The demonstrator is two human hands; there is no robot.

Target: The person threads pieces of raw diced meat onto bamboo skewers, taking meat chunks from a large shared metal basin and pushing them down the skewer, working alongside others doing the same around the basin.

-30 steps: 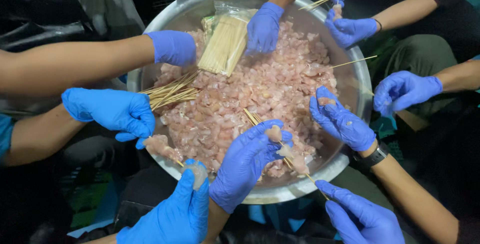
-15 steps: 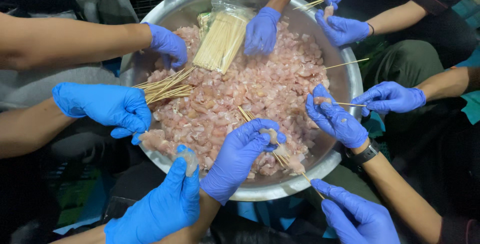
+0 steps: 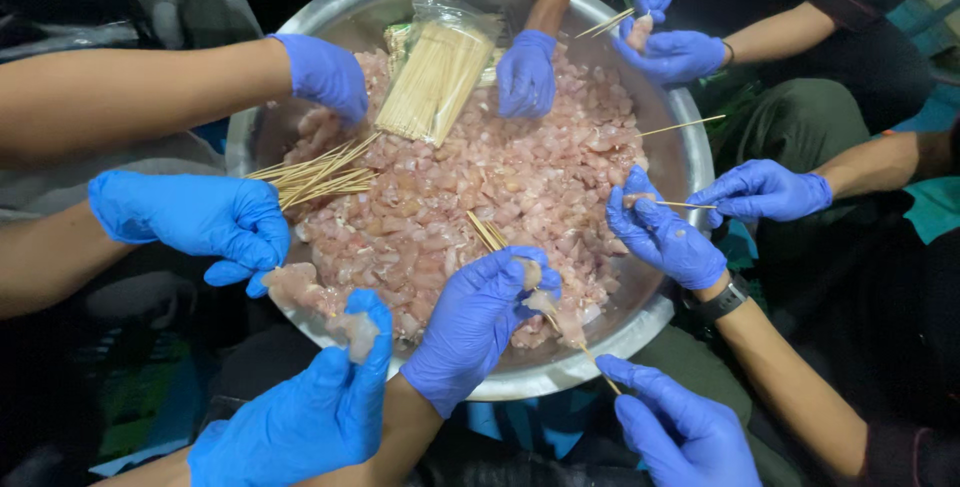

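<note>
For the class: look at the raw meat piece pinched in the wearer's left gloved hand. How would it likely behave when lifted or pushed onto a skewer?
The meat piece looks glossy and wet, so it is probably slippery against the left hand glove. It sags over the fingertip, suggesting it is soft and floppy. Being small, it likely weighs little.

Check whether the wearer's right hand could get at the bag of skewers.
Probably not easily: right hand sits at the near rim by a skewer; the bag lies across the meat-filled bowl.

I see a big metal basin [image 3: 300, 22] holding raw meat pieces [image 3: 450, 187]; a packet of skewers [image 3: 435, 77] lies at its far side, loose skewers [image 3: 310, 175] on its left.
</note>
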